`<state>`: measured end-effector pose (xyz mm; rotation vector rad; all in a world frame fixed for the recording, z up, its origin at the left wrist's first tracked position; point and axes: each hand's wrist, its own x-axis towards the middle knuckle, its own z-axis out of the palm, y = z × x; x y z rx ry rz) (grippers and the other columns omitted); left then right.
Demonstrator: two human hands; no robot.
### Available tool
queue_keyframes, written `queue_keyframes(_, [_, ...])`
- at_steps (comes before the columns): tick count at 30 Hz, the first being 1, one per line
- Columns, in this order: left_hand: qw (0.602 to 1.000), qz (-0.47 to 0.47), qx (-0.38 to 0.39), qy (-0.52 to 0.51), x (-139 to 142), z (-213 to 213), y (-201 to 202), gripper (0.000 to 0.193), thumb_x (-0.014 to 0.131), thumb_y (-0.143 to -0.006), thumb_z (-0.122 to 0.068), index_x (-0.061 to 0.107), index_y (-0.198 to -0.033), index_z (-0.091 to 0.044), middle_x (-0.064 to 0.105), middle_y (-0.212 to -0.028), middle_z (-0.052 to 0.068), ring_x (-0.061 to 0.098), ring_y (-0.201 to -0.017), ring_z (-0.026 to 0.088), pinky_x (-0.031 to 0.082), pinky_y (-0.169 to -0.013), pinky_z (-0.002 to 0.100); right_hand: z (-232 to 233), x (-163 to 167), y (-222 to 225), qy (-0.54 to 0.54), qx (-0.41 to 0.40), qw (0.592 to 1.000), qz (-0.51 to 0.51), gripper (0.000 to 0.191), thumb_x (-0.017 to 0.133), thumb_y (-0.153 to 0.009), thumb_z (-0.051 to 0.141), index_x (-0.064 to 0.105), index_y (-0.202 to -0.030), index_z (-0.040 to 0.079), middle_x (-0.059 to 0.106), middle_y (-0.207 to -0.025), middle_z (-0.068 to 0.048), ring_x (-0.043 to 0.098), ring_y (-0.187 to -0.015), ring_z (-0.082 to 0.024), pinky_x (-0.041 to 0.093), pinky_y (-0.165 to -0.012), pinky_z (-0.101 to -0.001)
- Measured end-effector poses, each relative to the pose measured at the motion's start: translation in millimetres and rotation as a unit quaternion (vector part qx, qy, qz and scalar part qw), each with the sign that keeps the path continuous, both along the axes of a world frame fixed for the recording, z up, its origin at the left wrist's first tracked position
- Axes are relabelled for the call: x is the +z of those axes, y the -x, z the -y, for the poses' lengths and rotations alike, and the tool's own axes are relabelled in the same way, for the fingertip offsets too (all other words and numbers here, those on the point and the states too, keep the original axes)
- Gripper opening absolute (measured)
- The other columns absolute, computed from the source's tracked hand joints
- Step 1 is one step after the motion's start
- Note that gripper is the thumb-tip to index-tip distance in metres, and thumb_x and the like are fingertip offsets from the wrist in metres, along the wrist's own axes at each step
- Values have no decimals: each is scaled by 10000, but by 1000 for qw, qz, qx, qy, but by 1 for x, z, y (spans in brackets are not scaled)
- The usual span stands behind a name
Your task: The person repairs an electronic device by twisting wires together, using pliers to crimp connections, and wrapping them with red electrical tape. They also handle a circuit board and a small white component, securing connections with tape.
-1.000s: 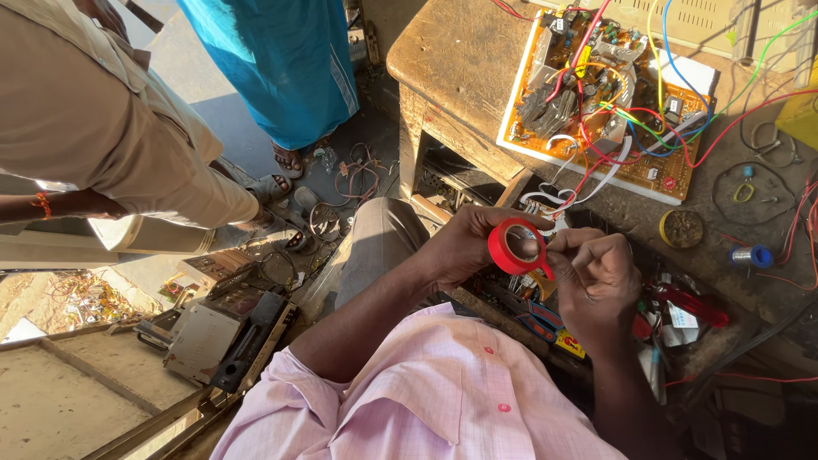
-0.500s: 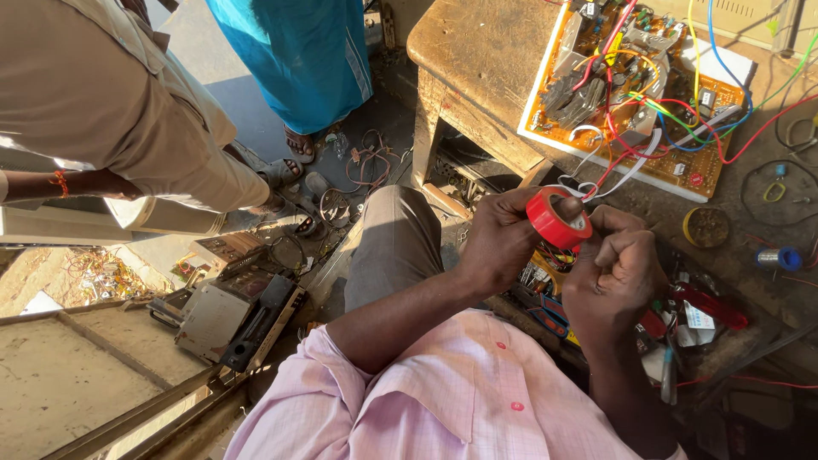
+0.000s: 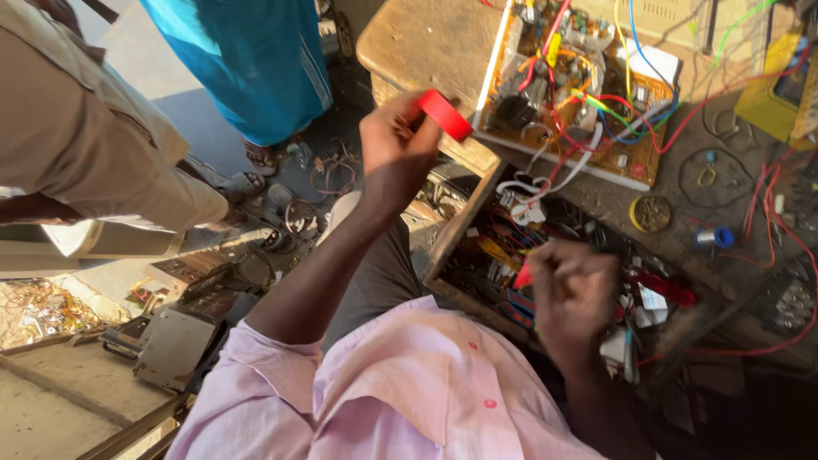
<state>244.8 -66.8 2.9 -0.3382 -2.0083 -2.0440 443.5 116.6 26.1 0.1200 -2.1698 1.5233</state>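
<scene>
Left grip [image 3: 394, 140] pinching red tape roll [image 3: 444, 114] above bench edge [image 3: 400, 72]; right grip [image 3: 573, 285] closed on red strip [image 3: 522, 274].

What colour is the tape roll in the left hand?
Red. The tape roll in the left hand shows best in the head view.

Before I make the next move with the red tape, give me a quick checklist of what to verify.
1. Left hand grips the red tape roll: ok.
2. Right hand pinches a small red tape piece: ok.
3. Piece is free of the roll: ok, no strip joins them.
4. Sticky side of the piece faces outward: cannot tell.
5. Open tray of wires lies under the right hand: ok.
6. Circuit board is clear of both hands: ok.
</scene>
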Motion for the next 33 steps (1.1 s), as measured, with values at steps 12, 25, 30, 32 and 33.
queue_keyframes(12, [947,143,-279,70,-36,-39,-94,404,747,-1001,-301,679,-1257,3,791,-1048,124,781,-959,175,619,-842,335,-22,-27,20,256,-27,958,123,332,761,-1036,23,467,-1190,50,654,-956,-97,630,-771,-120,521,-650,-271])
queue_keyframes(25, [881,184,-411,-146,-26,-17,-79,369,729,-947,41,628,-1301,72,758,-1012,69,719,-925,109,604,-845,269,-23,-27,46,253,85,943,201,374,750,-963,-14,479,-1213,49,695,-963,-98,683,-788,-136,512,-661,-240])
queue_keyframes(30, [897,143,-400,-124,-17,-12,-78,313,723,-969,30,679,-1279,38,742,-977,30,659,-901,53,571,-808,223,-10,-4,63,383,217,879,182,485,762,-925,-14,488,-1326,-7,632,-1184,-137,653,-1128,-200,554,-922,-319])
queue_keyframes(32, [915,146,-358,-119,-15,-12,-80,363,735,-959,21,672,-1316,32,742,-969,29,661,-879,58,557,-782,230,-6,12,68,500,268,803,184,578,774,-845,44,483,-1341,-16,635,-1241,-189,660,-1189,-286,552,-925,-336])
queue_keyframes(33, [923,142,-337,-115,-14,-13,-78,388,741,-953,17,668,-1335,29,742,-964,28,662,-868,61,550,-769,233,-6,21,68,502,273,801,177,583,784,-839,86,489,-1332,-16,629,-1243,-178,651,-1184,-265,554,-938,-343])
